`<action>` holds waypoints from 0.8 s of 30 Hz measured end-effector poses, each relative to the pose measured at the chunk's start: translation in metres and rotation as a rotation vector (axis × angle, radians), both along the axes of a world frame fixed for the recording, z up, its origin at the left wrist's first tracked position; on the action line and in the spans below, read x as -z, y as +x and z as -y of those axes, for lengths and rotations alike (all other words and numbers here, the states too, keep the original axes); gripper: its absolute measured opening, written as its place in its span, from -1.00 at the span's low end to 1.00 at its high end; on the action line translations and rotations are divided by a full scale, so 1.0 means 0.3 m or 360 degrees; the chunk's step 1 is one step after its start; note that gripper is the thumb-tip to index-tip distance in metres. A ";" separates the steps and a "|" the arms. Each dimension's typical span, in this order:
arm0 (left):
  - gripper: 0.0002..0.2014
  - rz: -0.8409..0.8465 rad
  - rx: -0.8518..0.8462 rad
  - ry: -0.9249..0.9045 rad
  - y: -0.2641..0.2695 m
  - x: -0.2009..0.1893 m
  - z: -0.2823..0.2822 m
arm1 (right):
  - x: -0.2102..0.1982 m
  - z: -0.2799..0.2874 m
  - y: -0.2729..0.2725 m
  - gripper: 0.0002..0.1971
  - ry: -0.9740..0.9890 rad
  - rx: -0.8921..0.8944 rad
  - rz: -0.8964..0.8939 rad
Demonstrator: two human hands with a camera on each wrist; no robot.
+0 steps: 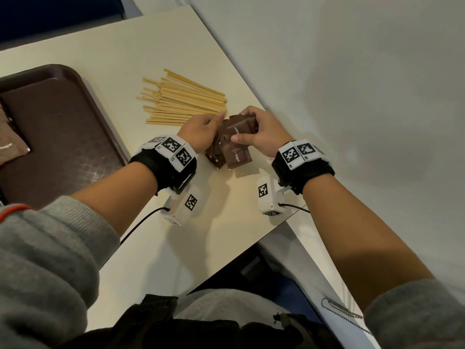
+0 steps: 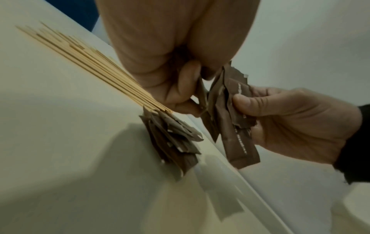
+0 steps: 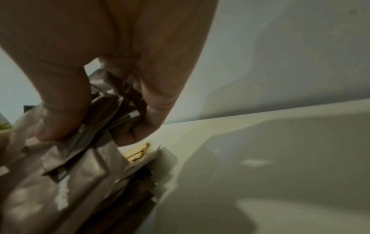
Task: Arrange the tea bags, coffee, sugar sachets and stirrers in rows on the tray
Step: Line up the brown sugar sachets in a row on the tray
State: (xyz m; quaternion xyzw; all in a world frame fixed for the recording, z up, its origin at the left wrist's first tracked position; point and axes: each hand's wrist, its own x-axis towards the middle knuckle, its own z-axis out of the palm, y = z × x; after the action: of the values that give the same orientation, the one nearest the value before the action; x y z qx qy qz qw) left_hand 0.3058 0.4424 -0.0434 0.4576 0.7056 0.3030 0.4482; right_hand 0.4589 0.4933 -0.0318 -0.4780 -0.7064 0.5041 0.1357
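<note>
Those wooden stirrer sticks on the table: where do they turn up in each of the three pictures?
Head: wooden stirrers fanned on the table, above the hands, right of the tray.
Left wrist: upper left, running down toward the left hand.
Right wrist: only their tips show, centre.
Shared landmark: the brown sugar sachets.

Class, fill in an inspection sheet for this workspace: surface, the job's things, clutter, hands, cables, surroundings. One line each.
Surface: cream table, its corner by the wall.
Job's things: stirrers fanned on the table; brown sugar sachets held in a bunch, more sachets in a pile on the table under it; tray at left with a few sachets at its left edge. No tea bags or coffee seen.
Clutter: nothing seen.
Hands: left hand and right hand both grip the bunch.
Cables: black cable from the left wrist unit, another from the right.
Surroundings: pale wall on the right.
</note>
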 end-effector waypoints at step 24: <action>-0.75 0.0831 -0.0784 0.0351 -0.365 -0.107 0.426 | -0.105 0.201 -0.538 -0.84 0.0149 -0.0309 -0.0180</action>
State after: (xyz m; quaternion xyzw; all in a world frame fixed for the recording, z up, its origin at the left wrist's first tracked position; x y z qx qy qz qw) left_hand 0.1964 0.3144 -0.0114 0.2270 0.6196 0.5824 0.4747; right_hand 0.2974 0.4330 -0.0003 -0.3714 -0.7633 0.5075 0.1480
